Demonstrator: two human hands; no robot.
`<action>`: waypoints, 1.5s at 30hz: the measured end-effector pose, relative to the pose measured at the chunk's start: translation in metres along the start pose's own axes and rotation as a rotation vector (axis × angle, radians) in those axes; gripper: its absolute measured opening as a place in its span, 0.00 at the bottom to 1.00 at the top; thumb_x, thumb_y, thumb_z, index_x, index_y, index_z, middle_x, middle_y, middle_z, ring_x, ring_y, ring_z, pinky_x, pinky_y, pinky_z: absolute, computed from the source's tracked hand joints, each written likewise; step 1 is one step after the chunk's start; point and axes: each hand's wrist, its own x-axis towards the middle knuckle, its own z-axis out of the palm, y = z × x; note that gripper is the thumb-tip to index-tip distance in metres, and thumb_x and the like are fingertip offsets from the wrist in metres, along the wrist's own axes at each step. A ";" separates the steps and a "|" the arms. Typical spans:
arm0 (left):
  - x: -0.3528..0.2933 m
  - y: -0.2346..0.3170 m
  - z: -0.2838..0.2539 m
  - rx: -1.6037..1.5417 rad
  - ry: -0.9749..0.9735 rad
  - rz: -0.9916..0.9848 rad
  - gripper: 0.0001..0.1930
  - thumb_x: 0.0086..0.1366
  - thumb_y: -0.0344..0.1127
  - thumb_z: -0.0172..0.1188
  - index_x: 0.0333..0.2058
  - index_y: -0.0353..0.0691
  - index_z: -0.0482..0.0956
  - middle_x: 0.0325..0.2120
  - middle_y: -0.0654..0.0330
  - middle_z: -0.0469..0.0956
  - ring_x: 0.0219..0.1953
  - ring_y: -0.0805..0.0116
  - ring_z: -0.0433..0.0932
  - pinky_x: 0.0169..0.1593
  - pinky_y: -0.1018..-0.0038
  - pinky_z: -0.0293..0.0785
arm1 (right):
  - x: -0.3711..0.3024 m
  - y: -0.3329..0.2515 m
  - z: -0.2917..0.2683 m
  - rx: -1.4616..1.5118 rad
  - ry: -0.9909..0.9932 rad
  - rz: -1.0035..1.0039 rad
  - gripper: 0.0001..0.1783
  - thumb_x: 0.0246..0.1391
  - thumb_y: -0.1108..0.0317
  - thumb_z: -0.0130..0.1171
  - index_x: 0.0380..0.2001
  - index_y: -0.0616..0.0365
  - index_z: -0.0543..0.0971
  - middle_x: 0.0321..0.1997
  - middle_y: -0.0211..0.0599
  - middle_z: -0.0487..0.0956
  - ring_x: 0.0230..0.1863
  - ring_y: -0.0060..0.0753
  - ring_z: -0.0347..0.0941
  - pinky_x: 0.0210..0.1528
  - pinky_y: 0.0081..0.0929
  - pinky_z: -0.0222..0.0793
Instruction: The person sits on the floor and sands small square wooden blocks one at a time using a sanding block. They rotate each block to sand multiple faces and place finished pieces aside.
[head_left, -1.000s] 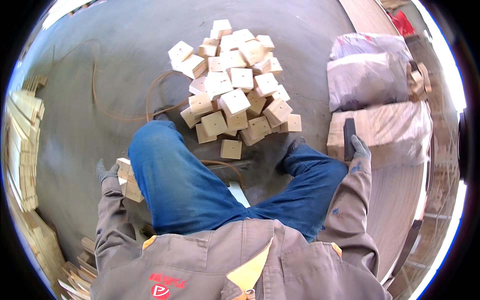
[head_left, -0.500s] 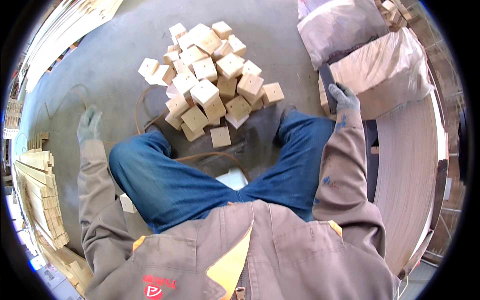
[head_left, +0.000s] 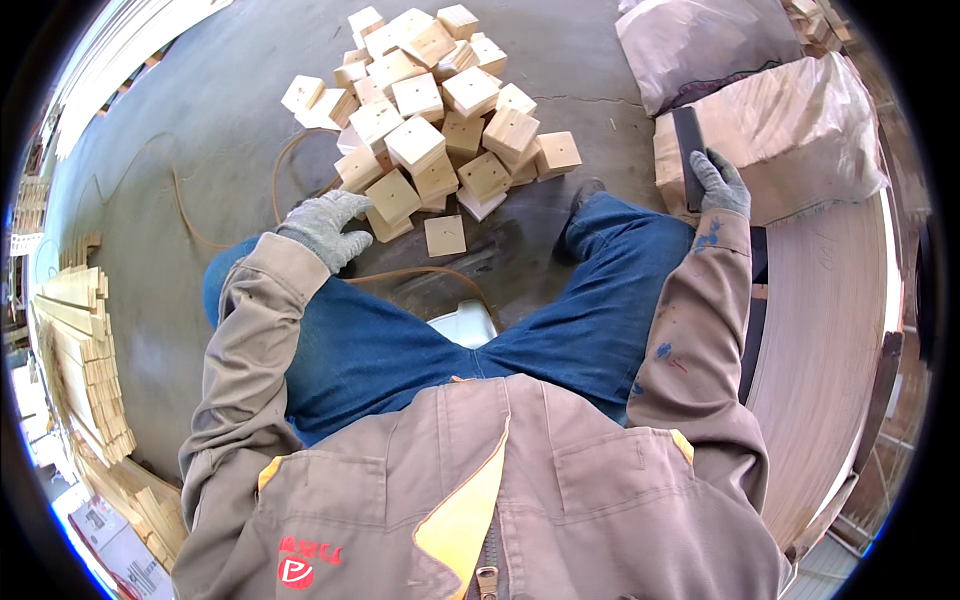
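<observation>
My left hand [head_left: 328, 225], in a grey glove, is over my left knee at the near left edge of a heap of pale wooden blocks [head_left: 416, 148]. Its fingers reach toward the closest blocks with the thumb apart, and it holds nothing that I can see. One square block [head_left: 445, 236] lies on the floor at the heap's near side. At the right, my gloved right hand [head_left: 722, 184] is closed on a dark, flat, bar-shaped object [head_left: 688, 150]. This object stands against a wrapped stack [head_left: 780, 140]; its lower part is partly hidden by the hand.
A brown hose [head_left: 180, 205] curves over the grey floor at left and between my legs. Pale wooden strips [head_left: 85, 350] are piled at far left. Large sheets [head_left: 825, 330] are stacked along my right side. A white object [head_left: 465, 326] sits between my thighs.
My left hand has swung inward from the far left to the heap's edge. My right hand stays on the dark bar. The whole view has shifted slightly.
</observation>
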 end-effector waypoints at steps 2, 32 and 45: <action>-0.003 -0.008 -0.002 -0.024 -0.012 -0.063 0.27 0.61 0.42 0.68 0.58 0.41 0.78 0.56 0.50 0.78 0.58 0.49 0.77 0.63 0.62 0.72 | -0.008 -0.006 0.005 0.010 -0.012 0.021 0.29 0.53 0.61 0.77 0.56 0.61 0.82 0.46 0.34 0.85 0.40 0.23 0.79 0.43 0.22 0.76; 0.101 -0.042 0.011 -0.135 0.093 -0.447 0.44 0.53 0.39 0.70 0.69 0.44 0.64 0.66 0.48 0.67 0.67 0.49 0.68 0.71 0.64 0.65 | -0.038 -0.078 0.161 -0.122 -0.409 -0.209 0.36 0.51 0.58 0.74 0.59 0.66 0.77 0.54 0.49 0.83 0.54 0.38 0.80 0.58 0.33 0.74; 0.235 -0.050 -0.038 -0.205 0.253 -0.442 0.54 0.46 0.42 0.81 0.71 0.45 0.61 0.67 0.47 0.68 0.69 0.50 0.67 0.72 0.64 0.63 | -0.033 -0.103 0.143 0.182 -0.431 0.062 0.38 0.52 0.64 0.73 0.63 0.70 0.72 0.55 0.49 0.80 0.54 0.35 0.77 0.59 0.29 0.73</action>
